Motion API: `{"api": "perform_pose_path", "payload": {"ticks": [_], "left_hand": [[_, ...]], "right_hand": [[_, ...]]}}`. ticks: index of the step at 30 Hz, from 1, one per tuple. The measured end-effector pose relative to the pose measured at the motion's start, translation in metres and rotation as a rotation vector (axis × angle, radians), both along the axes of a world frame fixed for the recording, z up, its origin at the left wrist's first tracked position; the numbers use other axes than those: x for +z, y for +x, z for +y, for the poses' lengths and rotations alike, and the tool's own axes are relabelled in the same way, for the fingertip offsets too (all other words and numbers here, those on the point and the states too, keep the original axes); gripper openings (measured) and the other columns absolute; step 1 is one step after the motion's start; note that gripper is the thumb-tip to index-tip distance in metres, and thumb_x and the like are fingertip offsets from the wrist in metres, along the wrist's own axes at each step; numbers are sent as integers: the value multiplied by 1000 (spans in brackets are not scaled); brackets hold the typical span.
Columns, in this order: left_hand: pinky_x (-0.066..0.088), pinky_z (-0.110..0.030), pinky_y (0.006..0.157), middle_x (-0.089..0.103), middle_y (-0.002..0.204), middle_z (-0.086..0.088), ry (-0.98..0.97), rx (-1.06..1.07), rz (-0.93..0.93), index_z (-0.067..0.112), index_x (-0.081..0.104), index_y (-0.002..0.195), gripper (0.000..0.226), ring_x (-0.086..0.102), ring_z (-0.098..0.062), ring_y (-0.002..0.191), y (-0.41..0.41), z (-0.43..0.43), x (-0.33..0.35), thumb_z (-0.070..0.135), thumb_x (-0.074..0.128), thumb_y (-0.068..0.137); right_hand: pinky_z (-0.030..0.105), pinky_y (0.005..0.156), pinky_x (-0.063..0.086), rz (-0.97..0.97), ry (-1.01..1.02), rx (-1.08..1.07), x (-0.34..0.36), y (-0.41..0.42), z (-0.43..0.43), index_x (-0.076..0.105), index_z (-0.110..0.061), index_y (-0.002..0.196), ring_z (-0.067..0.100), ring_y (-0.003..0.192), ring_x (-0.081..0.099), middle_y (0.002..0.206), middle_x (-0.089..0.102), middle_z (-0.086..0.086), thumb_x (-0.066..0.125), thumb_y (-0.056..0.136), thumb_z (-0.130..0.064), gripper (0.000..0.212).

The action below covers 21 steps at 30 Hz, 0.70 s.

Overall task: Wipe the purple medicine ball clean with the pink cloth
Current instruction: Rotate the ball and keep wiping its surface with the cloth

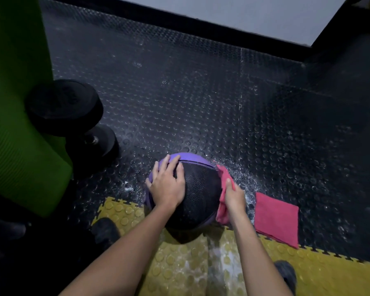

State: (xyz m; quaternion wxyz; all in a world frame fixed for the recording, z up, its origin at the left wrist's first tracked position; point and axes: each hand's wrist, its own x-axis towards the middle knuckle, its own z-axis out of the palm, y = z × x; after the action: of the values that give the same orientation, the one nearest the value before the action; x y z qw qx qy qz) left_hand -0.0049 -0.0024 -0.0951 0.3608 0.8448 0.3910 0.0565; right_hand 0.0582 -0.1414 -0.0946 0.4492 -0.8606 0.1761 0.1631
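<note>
Left hand (167, 184): fingers straight and spread, laid flat on the upper left of the purple medicine ball (199, 189); nothing is grasped, the ball is only pressed on from above

Right hand (234, 196): closed round the pink cloth (222, 176), thumb seen lying on top of the fabric; the cloth is held against the right flank of the ball, with one end bunched above the hand and the other hanging out below the wrist

Ball is found at lower centre of the frame, between the two hands, resting where the yellow studded tiles (179, 263) meet the black studded floor (201, 92). A wide dark, mesh-textured panel is shown on top, edged by purple bands at the far rim and lower right. Pale flecks are scattered over the floor around it

A second folded cloth (276, 218), also pink, is seen lying flat to the right of the ball, just beside the right hand and apart from it

At left of the frame a black dumbbell (73, 116) is noted next to a green rolled mat (15, 103)
</note>
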Motion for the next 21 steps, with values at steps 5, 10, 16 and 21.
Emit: {"api": "perform_pose_path", "payload": {"ticks": [5,10,16,21], "left_hand": [[15,-52,112,29,152,15,-6,23,64,42,42,136,40,17,-15,143,14,2,4,45,29,99],[16,-54,112,29,152,14,-46,27,45,41,40,138,40,17,-15,143,12,14,1,44,28,99],[16,-54,112,27,153,14,-24,50,76,41,38,139,42,15,-16,144,19,4,4,45,26,99],[16,-54,111,23,154,15,-30,17,106,42,35,140,43,13,-16,144,19,8,5,33,33,98]], "right_hand": [[34,86,39,-424,-227,189,7,-47,29,64,-25,114,28,103,48,114,65,1,43,93,-39,33],[39,97,29,-446,-234,331,9,-42,39,56,-37,121,21,119,35,134,48,-18,40,92,-47,35],[39,95,42,-55,14,83,18,13,35,63,-22,109,25,102,55,118,63,6,33,94,-50,44],[45,88,35,-608,-344,376,15,-61,57,57,-44,115,22,115,40,128,52,-20,32,83,-59,43]]}}
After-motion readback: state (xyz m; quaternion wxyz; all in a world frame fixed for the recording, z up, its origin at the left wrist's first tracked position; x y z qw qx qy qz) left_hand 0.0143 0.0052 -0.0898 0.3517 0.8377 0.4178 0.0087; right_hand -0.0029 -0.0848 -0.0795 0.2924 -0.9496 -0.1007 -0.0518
